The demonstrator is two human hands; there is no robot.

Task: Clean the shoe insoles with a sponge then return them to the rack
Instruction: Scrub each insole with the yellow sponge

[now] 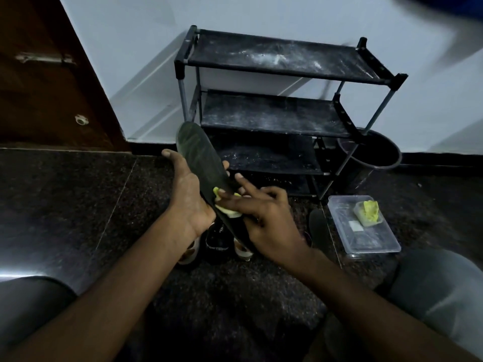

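- Dark speckled stone floor [65,205] runs back to a pale wall [130,48]. A brown door [39,74] closes the far left corner, and the light is dim.
- At the floor's far edge, against the wall, stands the black rack [274,113], its shelves streaked with pale dust. A dark bucket [376,155] sits just beside its right leg.
- The insole [198,158] is in the air in front of the rack, tilted with its toe up. The left hand [188,202] grips it from beneath, fingers wrapped round its edges.
- The right hand [266,218] holds the yellow sponge [227,206] against the insole's lower half: one finger lies across it, the index is lifted, and the outer fingers are curled.
- Risk: the insole looks thin, so hard rubbing at the heel end would likely bend it or twist it out of the grip and onto the shoes [217,244] directly below.
- Risk: the sponge is small and lightly pinned, so a quick stroke could slip it loose.
- Risk: the dusty shelves would probably soil a damp, cleaned insole on its return.
- A second insole [317,226] lies on the floor just beside a clear tub [366,244] holding another sponge piece [368,209]. The nearby knee [444,283] could knock either.
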